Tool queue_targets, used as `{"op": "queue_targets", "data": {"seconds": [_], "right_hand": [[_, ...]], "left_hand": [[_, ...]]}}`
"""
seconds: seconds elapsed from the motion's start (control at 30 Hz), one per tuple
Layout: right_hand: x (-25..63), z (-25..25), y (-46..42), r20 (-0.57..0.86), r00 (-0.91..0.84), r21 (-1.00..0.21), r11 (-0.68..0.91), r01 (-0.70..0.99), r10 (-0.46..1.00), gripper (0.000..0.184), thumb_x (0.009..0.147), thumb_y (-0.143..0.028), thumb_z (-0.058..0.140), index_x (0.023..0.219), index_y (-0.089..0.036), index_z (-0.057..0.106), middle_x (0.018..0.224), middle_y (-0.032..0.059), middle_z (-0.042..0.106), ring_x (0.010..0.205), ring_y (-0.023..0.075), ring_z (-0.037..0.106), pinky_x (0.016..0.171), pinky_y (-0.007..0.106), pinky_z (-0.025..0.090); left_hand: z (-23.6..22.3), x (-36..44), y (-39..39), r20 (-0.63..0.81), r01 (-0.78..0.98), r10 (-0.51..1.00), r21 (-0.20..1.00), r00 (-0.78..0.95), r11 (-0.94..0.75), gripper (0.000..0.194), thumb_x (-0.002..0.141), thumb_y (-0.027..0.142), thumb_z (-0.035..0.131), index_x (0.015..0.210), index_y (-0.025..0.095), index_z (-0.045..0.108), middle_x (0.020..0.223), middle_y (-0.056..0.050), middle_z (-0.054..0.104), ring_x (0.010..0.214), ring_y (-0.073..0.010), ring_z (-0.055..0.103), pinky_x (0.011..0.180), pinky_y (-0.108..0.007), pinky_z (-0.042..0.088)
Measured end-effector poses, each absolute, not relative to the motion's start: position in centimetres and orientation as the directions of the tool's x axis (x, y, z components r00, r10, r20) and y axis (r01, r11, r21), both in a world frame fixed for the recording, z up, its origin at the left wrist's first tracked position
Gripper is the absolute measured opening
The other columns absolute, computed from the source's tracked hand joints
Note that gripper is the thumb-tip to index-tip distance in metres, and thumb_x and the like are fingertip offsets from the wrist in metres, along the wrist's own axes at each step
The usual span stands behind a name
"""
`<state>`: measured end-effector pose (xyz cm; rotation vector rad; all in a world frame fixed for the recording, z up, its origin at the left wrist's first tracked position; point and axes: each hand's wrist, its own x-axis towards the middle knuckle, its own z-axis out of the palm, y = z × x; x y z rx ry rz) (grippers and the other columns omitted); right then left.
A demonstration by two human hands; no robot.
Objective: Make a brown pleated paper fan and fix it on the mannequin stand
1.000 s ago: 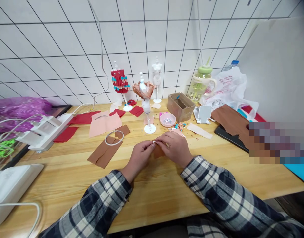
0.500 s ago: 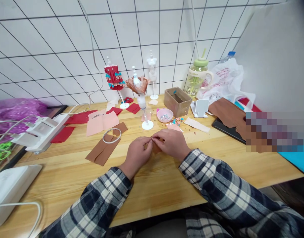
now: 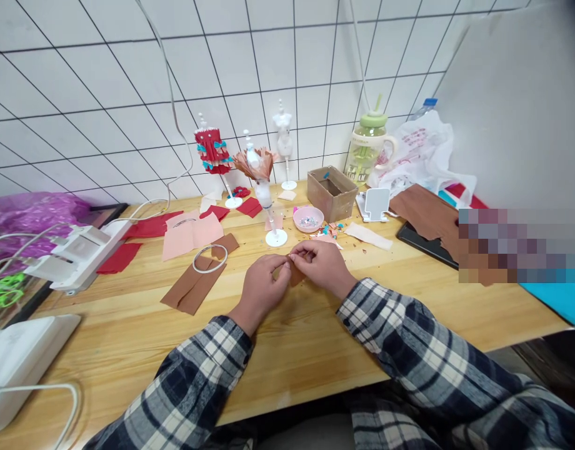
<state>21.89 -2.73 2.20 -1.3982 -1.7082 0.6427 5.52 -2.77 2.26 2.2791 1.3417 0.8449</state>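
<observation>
Over the middle of the table, my left hand [image 3: 263, 282] and my right hand [image 3: 325, 267] meet at the fingertips. Both pinch the top edge of a small brown crepe paper piece [image 3: 295, 275], which hangs partly hidden behind the fingers. Just beyond them stands a small white dress form [image 3: 264, 195] with brown and peach crumpled paper round its upper part. To the left of my left hand lie brown paper strips [image 3: 187, 290], a white ring [image 3: 194, 265] resting on them. A pink dish [image 3: 309, 228] of shiny bits sits beyond my right hand.
Behind stand a dress form in red ruffles [image 3: 213, 150] and a bare white one [image 3: 284, 134]. A cardboard box [image 3: 334, 203], a phone stand [image 3: 376, 205] and a green-lidded bottle [image 3: 366, 144] are at the back right. A power strip [image 3: 88, 256] lies left, brown paper [image 3: 423, 215] right.
My fingertips have shifted slightly along the brown paper, and more of it shows between my hands. The whole view has moved a little.
</observation>
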Motion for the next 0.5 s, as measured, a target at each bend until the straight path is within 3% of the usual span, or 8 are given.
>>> {"op": "queue_targets", "data": {"seconds": [0.13, 0.3, 0.5], "right_hand": [[21.74, 1.81, -2.58, 0.268, -0.030, -0.834, 0.248, 0.492, 0.963, 0.012, 0.079, -0.026, 0.065, 0.082, -0.020, 0.075, 0.073, 0.0015, 0.072, 0.063, 0.0143, 0.060, 0.060, 0.026, 0.044], [21.61, 1.77, -2.92, 0.361, -0.083, -0.767, 0.346, 0.540, 0.929, 0.014, 0.082, -0.025, 0.063, 0.086, -0.020, 0.076, 0.081, 0.0027, 0.075, 0.071, 0.0156, 0.063, 0.066, 0.027, 0.045], [21.66, 1.67, -3.05, 0.393, -0.143, -0.718, 0.400, 0.570, 0.908, 0.015, 0.086, -0.025, 0.062, 0.090, -0.020, 0.076, 0.080, 0.0020, 0.075, 0.068, 0.0140, 0.063, 0.063, 0.026, 0.044]], "left_hand": [[2.07, 5.44, -2.48, 0.303, 0.626, 0.896, 0.642, 0.323, -0.443, 0.029, 0.089, 0.030, 0.048, 0.083, 0.019, 0.074, 0.088, -0.006, 0.076, 0.083, -0.0206, 0.066, 0.076, -0.029, 0.046], [1.87, 5.24, -2.37, 0.316, 0.643, 0.904, 0.635, 0.290, -0.428, 0.030, 0.088, 0.029, 0.050, 0.078, 0.018, 0.075, 0.083, -0.006, 0.076, 0.079, -0.0199, 0.066, 0.073, -0.029, 0.045], [1.85, 5.11, -2.33, 0.321, 0.637, 0.911, 0.652, 0.259, -0.411, 0.031, 0.085, 0.028, 0.049, 0.066, 0.017, 0.071, 0.068, -0.004, 0.070, 0.069, -0.0166, 0.061, 0.068, -0.026, 0.042]]}}
